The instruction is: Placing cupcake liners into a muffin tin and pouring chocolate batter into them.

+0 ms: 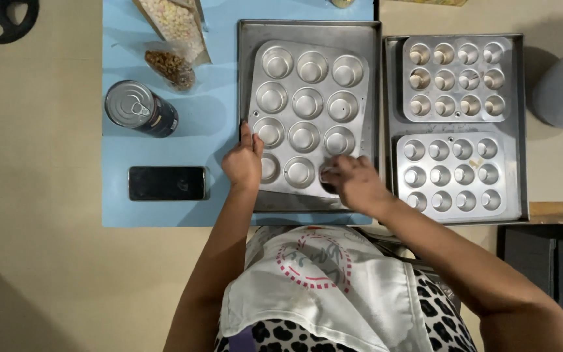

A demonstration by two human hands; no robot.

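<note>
Blue table [164,208] viewed from above; twelve-cup muffin tin [306,117] seated tilted in baking tray [309,29]; left hand [242,163] fingers together, pressed on tin's left edge; right hand [354,182] fingers curled at near-right cup [329,175], grip undeterminable; risk judged: tin skidded sideways if pressed unevenly.

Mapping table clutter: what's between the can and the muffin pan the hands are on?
Head view: bare blue table between can and muffin pan, apart from the tray rim.

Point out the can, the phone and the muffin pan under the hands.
can [127,104]: head view, on its silver top with the pull tab.
phone [167,183]: head view, middle of its dark screen.
muffin pan [307,103]: head view, on an empty cup in the middle column.
</note>
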